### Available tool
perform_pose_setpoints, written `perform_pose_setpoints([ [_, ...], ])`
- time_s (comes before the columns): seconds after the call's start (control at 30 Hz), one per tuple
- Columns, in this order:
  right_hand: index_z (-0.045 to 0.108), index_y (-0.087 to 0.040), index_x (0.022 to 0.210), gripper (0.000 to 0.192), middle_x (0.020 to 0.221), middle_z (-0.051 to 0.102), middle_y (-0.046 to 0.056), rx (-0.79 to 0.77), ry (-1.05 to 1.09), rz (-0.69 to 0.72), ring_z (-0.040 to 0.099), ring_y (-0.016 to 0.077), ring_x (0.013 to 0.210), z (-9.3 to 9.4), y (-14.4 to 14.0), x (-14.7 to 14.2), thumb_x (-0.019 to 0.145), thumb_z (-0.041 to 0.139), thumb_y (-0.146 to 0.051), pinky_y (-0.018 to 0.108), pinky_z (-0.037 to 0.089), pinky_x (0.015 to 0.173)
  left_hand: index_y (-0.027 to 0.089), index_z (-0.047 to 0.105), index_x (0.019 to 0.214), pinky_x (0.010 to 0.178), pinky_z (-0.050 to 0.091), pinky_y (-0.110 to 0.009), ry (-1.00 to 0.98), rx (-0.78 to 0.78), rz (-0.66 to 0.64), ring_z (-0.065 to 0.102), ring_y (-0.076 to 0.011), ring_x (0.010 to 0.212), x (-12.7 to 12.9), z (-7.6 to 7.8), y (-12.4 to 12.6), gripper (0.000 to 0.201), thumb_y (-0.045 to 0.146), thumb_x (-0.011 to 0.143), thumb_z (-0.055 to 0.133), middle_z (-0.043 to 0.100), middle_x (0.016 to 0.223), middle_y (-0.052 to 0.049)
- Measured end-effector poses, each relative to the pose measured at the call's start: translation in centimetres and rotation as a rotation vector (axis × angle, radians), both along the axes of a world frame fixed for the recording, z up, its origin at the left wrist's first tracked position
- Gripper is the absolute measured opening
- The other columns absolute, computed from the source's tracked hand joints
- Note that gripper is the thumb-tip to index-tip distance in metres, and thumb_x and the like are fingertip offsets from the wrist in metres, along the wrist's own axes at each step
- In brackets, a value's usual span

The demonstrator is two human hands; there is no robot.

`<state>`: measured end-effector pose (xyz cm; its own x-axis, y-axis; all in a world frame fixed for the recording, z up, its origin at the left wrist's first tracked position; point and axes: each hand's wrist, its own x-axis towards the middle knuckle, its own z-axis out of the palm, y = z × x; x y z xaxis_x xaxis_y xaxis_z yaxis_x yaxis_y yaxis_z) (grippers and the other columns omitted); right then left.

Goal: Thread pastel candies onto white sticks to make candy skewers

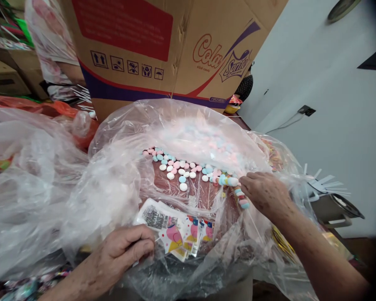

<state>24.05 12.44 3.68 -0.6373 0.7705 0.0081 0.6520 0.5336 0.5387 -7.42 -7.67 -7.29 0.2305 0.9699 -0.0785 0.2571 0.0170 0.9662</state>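
Observation:
My left hand point(128, 247) is closed, thumb pressed against the curled forefinger, beside a fanned pile of printed plastic packets point(156, 216) with a pink bird design. Whatever it pinches is hidden. On the right, my right hand point(265, 193) curls its fingers down at the end of a short row of pastel tablet candies point(228, 181) and appears to grip it. A second row of candies point(241, 198) hangs down just below those fingers. Loose pink, blue and white candies point(182, 171) lie on the reddish tabletop point(200, 194), spilling from a large clear plastic bag point(175, 113).
A big cardboard box point(163, 88) stands behind the bag. Crumpled clear plastic point(106, 200) covers the left side. On the right are a container point(334, 209) with white sticks point(327, 184) and another filled bag point(274, 152). Another person's sleeve point(54, 37) shows at far left.

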Motion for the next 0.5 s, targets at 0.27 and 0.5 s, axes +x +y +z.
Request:
perform_pose_setpoints([
  [0.27, 0.07, -0.017, 0.074, 0.024, 0.075, 0.07, 0.009, 0.018, 0.04, 0.003, 0.062, 0.0223, 0.074, -0.8, 1.0, -1.2, 0.094, 0.055, -0.018, 0.032, 0.029, 0.066, 0.019, 0.067, 0.079, 0.06, 0.043, -0.019, -0.037, 0.008, 0.01, 0.056, -0.0126, 0.065, -0.1, -0.7, 0.0, 0.038, 0.044, 0.1, 0.046, 0.064, 0.072, -0.001],
  [0.5, 0.067, -0.019, 0.071, 0.027, 0.071, 0.067, 0.007, 0.035, 0.069, 0.032, 0.062, 0.0223, 0.072, 0.3, 0.8, 0.4, 0.093, 0.051, -0.02, 0.032, 0.029, 0.067, 0.019, 0.067, 0.077, 0.058, 0.042, -0.019, -0.034, 0.016, 0.017, 0.055, -0.0122, 0.063, 0.0, -0.9, 0.2, 0.036, 0.041, 0.099, 0.048, 0.063, 0.07, 0.0],
])
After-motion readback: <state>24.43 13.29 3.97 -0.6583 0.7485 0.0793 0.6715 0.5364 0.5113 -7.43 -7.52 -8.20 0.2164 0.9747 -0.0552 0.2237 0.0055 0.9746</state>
